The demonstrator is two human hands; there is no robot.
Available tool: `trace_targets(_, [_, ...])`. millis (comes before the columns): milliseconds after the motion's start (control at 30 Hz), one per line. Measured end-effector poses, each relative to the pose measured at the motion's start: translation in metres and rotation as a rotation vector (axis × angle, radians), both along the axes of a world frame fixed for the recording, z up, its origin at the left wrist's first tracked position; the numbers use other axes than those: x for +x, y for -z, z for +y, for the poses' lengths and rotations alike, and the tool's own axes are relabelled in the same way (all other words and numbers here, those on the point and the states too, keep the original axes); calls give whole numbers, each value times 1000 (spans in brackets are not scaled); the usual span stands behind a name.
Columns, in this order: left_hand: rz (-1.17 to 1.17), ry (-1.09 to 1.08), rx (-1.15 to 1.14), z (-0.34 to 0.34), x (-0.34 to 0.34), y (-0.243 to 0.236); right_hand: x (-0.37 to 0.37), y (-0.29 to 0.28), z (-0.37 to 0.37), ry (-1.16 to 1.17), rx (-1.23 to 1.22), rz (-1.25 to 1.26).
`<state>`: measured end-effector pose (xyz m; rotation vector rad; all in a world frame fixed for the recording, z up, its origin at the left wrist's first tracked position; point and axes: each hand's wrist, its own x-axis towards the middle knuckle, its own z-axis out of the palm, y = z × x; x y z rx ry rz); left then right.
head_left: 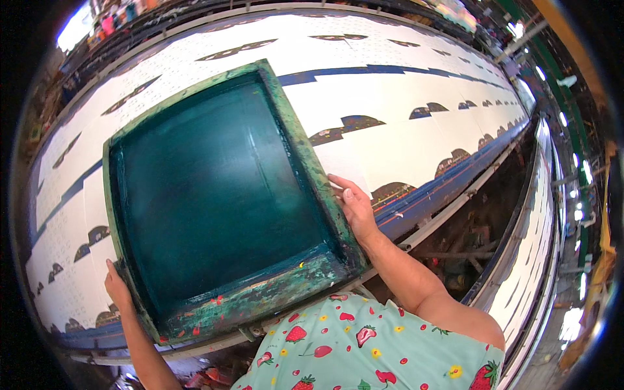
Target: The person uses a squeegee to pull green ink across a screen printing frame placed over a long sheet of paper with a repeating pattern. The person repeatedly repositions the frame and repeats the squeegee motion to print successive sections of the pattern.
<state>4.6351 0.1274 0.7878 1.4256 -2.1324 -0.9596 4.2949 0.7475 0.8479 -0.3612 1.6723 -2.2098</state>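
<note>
A big screen printing frame (221,188), its mesh coated dark teal and its wooden border stained with green ink, fills the middle of the head view. It lies slightly turned over the white cut pieces on a long table. My left hand (117,287) grips the frame's left side near its front corner. On the opposite side, my right hand (354,207) holds the right edge, thumb up and fingers partly hidden against the wood. Red and yellow ink specks mark the near rail.
White pieces with curved cut edges (403,143) run in rows along the blue-edged table. A metal rail (448,224) borders its near side. Another long table (530,260) with white pieces stands to the right. Bottles and containers (120,19) line the far left.
</note>
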Motion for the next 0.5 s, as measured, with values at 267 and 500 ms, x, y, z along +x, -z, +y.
trace_targets(267, [47,-67,-66,-30,1,11,-1,-41,3,-122,-179,101])
trace_targets(500, [298,-61,323,68,-60,-69,-65,-89,83,-90,-99,193])
